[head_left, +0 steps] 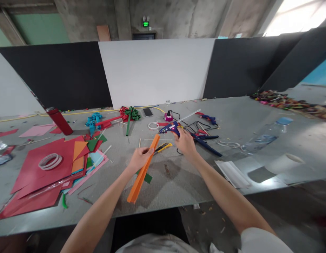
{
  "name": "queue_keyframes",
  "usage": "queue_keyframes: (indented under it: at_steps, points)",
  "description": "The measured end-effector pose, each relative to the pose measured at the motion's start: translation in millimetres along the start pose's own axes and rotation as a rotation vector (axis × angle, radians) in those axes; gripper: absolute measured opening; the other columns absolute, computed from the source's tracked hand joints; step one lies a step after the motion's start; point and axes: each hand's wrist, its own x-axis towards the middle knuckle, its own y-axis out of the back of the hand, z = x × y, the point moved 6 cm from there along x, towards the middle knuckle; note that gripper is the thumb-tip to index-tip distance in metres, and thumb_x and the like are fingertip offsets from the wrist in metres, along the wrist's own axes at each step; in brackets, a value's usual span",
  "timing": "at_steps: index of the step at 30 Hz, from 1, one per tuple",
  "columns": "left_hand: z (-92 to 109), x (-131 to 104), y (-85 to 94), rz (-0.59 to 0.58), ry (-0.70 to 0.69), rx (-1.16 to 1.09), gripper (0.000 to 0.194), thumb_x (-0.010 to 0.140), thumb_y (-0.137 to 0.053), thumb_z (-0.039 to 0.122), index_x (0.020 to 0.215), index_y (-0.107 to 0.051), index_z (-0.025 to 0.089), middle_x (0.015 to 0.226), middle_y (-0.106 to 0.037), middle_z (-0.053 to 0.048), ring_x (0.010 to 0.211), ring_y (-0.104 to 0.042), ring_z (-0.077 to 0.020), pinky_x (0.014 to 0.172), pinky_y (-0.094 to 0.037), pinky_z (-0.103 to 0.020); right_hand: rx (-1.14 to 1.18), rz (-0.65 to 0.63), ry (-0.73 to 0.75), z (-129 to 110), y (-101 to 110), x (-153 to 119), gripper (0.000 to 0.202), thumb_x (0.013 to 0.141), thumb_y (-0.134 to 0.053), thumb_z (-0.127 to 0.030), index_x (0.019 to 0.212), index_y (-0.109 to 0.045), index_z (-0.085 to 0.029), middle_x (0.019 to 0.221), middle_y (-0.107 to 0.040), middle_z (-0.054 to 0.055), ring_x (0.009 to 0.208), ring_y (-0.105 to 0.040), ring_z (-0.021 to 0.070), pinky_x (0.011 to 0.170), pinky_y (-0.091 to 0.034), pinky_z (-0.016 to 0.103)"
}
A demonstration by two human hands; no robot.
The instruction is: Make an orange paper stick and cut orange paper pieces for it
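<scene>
My left hand (140,159) is closed on a long folded strip of orange paper (141,179), which slants from near the table's front edge up toward the middle. My right hand (186,141) grips a blue hot glue gun (170,128), its nozzle pointing left, close above the strip's far end. A clear glue stick (189,115) sticks out of the gun's back. Just right of the strip lies a yellow utility knife (163,148). Part of a green paper piece (148,178) shows beneath the strip. I cannot make out any glue on the paper.
Red paper sheets (44,175) with a tape roll (50,161) cover the left. Behind are a red bottle (60,121), ribbon flowers (132,114) and a phone (147,112). Dark-handled pliers (208,146), a second glue gun (208,118), cables and a plastic bottle (268,135) lie right.
</scene>
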Motion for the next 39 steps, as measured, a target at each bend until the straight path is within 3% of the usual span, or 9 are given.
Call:
queue_keyframes:
  at_steps: [4,12,18,20,22,25,28,34,39]
  points:
    - [-1,0,-0.7,-0.015,0.044,-0.04,0.051,0.081,-0.056,0.064,0.062,-0.055,0.017,0.056,-0.035,0.005,0.055,-0.031,-0.0096,0.052,-0.02,-0.025,-0.097,-0.142,-0.105,7,-15,1,0.035,0.1,-0.047,-0.033,0.125,-0.056,-0.01,0.111,-0.07,0.019,0.102,-0.065,0.0317,0.086,-0.046,0.036]
    - [-2,-2,-0.4,-0.024,0.114,-0.158,0.055,0.075,-0.061,0.07,0.062,-0.051,0.018,0.056,-0.035,0.006,0.054,-0.03,-0.0088,0.051,-0.021,-0.024,-0.226,-0.443,-0.064,7,-60,-8,0.04,0.1,-0.05,-0.043,0.118,-0.059,-0.008,0.119,-0.064,0.023,0.117,-0.057,0.0332,0.094,-0.042,0.038]
    - [-3,-2,-2.1,-0.031,0.161,-0.21,0.058,0.07,-0.065,0.073,0.061,-0.048,0.019,0.056,-0.034,0.007,0.053,-0.028,-0.0078,0.05,-0.019,-0.025,-0.248,-0.301,-0.14,8,-56,-8,0.055,0.098,-0.048,-0.055,0.12,-0.056,-0.005,0.127,-0.055,0.029,0.124,-0.047,0.0402,0.101,-0.035,0.053]
    - [-3,-3,-2.7,-0.034,0.172,-0.226,0.058,0.069,-0.066,0.074,0.061,-0.048,0.019,0.055,-0.034,0.007,0.052,-0.028,-0.0074,0.05,-0.019,-0.025,-0.078,-0.225,-0.117,4,-50,-5,0.049,0.097,-0.05,-0.053,0.115,-0.058,-0.008,0.125,-0.058,0.027,0.123,-0.049,0.0382,0.101,-0.036,0.054]
    - [-2,-3,-3.8,-0.046,0.185,-0.258,0.059,0.067,-0.068,0.073,0.062,-0.049,0.018,0.054,-0.035,0.007,0.051,-0.028,-0.0069,0.05,-0.019,-0.024,0.27,-0.231,-0.069,-5,-46,-2,0.041,0.097,-0.051,-0.051,0.109,-0.061,-0.013,0.117,-0.063,0.02,0.114,-0.056,0.032,0.099,-0.042,0.049]
    - [-3,-4,-5.6,-0.064,0.213,-0.319,0.058,0.066,-0.071,0.072,0.065,-0.052,0.017,0.054,-0.04,0.007,0.049,-0.031,-0.0064,0.049,-0.02,-0.024,0.907,-0.356,-0.024,-25,-44,-2,0.038,0.093,-0.057,-0.051,0.112,-0.061,-0.019,0.112,-0.068,0.012,0.101,-0.064,0.0235,0.091,-0.05,0.041]
    - [-6,-4,-8.3,-0.088,0.247,-0.376,0.056,0.067,-0.074,0.069,0.068,-0.054,0.017,0.053,-0.045,0.007,0.047,-0.035,-0.0062,0.048,-0.022,-0.023,1.3,-0.454,-0.042,-44,-38,-8,0.047,0.085,-0.072,-0.047,0.124,-0.06,-0.023,0.121,-0.068,0.01,0.105,-0.065,0.0212,0.093,-0.051,0.038]
    - [-14,-5,-20.3,-0.199,0.29,-0.57,0.052,0.068,-0.077,0.064,0.076,-0.054,0.017,0.05,-0.043,0.009,0.039,-0.035,-0.0051,0.042,-0.022,-0.022,1.518,-0.559,-0.096,-61,-39,-20,0.053,0.079,-0.08,-0.036,0.128,-0.061,-0.025,0.118,-0.072,0.009,0.105,-0.067,0.0206,0.092,-0.052,0.036]
    - [-17,-6,-26.3,-0.263,0.291,-0.659,0.049,0.071,-0.078,0.059,0.077,-0.052,0.018,0.052,-0.044,0.008,0.038,-0.034,-0.0047,0.039,-0.021,-0.021,1.566,-0.525,-0.148,-58,-42,-23,0.049,0.076,-0.083,-0.034,0.121,-0.065,-0.025,0.109,-0.075,0.007,0.1,-0.069,0.0195,0.09,-0.053,0.034]
